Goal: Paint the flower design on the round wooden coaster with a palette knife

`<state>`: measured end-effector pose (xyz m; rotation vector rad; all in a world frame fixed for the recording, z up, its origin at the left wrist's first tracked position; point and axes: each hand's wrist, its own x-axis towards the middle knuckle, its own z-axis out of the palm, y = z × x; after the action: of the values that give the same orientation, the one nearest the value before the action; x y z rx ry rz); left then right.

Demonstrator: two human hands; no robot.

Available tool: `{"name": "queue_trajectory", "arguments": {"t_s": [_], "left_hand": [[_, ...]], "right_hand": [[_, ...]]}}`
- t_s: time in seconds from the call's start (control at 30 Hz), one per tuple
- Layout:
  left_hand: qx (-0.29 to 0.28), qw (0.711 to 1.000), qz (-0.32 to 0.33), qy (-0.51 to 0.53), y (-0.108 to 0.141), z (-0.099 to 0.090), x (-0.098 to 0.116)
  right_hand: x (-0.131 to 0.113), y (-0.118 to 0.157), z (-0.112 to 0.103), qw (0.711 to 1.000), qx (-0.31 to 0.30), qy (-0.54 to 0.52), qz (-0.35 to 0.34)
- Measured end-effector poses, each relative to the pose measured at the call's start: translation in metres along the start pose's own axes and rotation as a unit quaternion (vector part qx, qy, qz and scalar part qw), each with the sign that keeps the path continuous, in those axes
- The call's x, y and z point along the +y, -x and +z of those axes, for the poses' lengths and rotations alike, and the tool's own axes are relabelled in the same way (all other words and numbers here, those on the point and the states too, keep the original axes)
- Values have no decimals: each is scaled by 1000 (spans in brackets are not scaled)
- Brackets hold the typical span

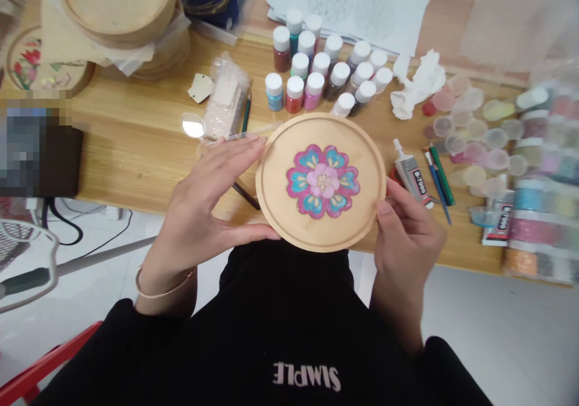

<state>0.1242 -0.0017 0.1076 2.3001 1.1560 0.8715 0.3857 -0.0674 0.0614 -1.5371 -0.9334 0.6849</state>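
My wooden table [136,116] spreads out before me, with paint bottles [322,68] beyond my hands and a glue tube [411,174] and brushes [439,183] to the right. At the table's near edge, I clamp a round wooden plaque [275,183] between my left hand [199,207] and right hand [407,237], gripping it by the rim. My fingers sit on bare wood, clear of the painted flower [322,181]; that is the safest hold against smudging.

Just beside my right hand [407,255] lie a tube of glue [409,174] and paintbrushes [441,175]; white-capped paint bottles [306,43] stand farther ahead, and glitter pots [538,225] sit off to the right
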Motion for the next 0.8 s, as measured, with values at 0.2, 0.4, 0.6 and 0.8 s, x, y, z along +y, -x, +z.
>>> {"name": "queue_trajectory", "arguments": {"t_s": [0.2,0.4,0.6,0.8], "left_hand": [[-8,1000,19,10,3,8,-8],[-24,999,18,32,3,24,-13],[-55,998,2,42,6,47,-25],[-40,998,40,-18,11,71,-42]], "right_hand": [[-3,0,-3,1000,18,-6,-4],[4,-4,-7,999,37,12,-10],[20,-9,-5,998,47,43,-14],[44,-12,-2,999,42,33,7]]}}
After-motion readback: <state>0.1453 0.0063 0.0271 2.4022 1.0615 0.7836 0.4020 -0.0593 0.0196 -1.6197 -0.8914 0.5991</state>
